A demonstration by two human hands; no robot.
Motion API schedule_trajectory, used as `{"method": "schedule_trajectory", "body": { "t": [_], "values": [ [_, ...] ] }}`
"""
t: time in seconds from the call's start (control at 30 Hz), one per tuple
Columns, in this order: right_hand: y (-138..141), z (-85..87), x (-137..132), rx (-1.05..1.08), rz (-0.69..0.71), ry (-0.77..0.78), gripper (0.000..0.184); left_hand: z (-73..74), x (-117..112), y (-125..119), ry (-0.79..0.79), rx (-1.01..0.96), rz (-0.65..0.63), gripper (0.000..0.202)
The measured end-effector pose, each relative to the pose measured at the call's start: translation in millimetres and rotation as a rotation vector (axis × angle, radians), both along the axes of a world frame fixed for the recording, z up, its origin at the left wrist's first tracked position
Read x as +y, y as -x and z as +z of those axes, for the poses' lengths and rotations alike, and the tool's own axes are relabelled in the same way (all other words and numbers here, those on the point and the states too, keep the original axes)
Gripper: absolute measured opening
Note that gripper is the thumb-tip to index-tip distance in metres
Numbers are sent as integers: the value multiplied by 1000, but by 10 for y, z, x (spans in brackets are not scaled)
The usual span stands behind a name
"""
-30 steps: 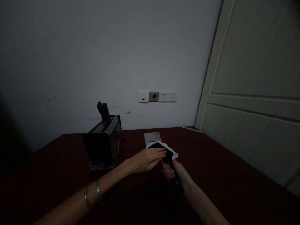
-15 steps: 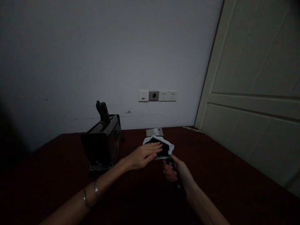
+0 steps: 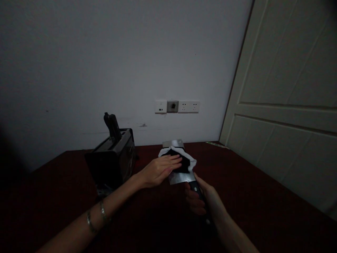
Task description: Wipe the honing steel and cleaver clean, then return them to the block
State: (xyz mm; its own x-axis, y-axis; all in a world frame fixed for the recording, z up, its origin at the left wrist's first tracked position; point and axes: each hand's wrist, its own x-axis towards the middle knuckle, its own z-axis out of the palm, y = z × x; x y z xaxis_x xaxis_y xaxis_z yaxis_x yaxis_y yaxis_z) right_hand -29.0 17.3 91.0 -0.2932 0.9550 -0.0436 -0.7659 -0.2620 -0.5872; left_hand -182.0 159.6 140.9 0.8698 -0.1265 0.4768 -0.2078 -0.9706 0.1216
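My right hand (image 3: 201, 196) grips the dark handle of a broad-bladed cleaver (image 3: 179, 176), whose blade points away from me over the dark red table (image 3: 250, 196). A black-and-white cloth (image 3: 181, 160) lies on the blade. My left hand (image 3: 160, 168) rests flat on that cloth, fingers stretched out and pressing it against the metal. Bare steel shows both beyond the cloth and just ahead of the handle. Two bracelets sit on my left wrist.
A dark knife block (image 3: 112, 160) stands at the left of the table, with one black handle (image 3: 112, 124) sticking up from it. Wall sockets (image 3: 177, 106) sit above the table's far edge. A pale door (image 3: 286, 116) borders the right side.
My left hand and the cloth have slid away from me along the blade, uncovering steel near the handle. The right hand has drawn slightly back toward me with the handle.
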Motion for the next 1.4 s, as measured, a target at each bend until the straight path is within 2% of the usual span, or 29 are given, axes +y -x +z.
{"method": "schedule_trajectory", "body": {
  "t": [0.13,0.27,0.37,0.53,0.67,0.8,0.97,1.07,1.2,1.4],
  "values": [
    [8,9,-9,-21,-16,-13,32,-22,-133,-27,4,35,-42,40],
    [27,24,-32,-70,-17,40,38,-15,-219,-16,8,53,-127,41],
    [36,35,-37,-23,-49,53,36,21,-70,-19,4,44,-118,41],
    [49,29,-25,43,-21,55,36,38,278,-104,23,-24,39,41],
    [91,19,-18,56,-23,77,36,37,362,-175,-7,-32,101,43],
    [135,16,-27,57,-68,127,38,67,252,-170,-46,15,136,46],
    [137,32,-46,40,-182,239,44,139,-50,-139,-119,124,51,49],
    [144,53,-50,7,-191,261,47,198,-129,-122,-158,167,29,49],
    [244,46,-45,-45,-159,271,49,247,-7,-78,-182,172,131,55],
    [435,-15,-62,-87,-134,389,54,246,181,-15,-187,203,309,61]
  ]
}}
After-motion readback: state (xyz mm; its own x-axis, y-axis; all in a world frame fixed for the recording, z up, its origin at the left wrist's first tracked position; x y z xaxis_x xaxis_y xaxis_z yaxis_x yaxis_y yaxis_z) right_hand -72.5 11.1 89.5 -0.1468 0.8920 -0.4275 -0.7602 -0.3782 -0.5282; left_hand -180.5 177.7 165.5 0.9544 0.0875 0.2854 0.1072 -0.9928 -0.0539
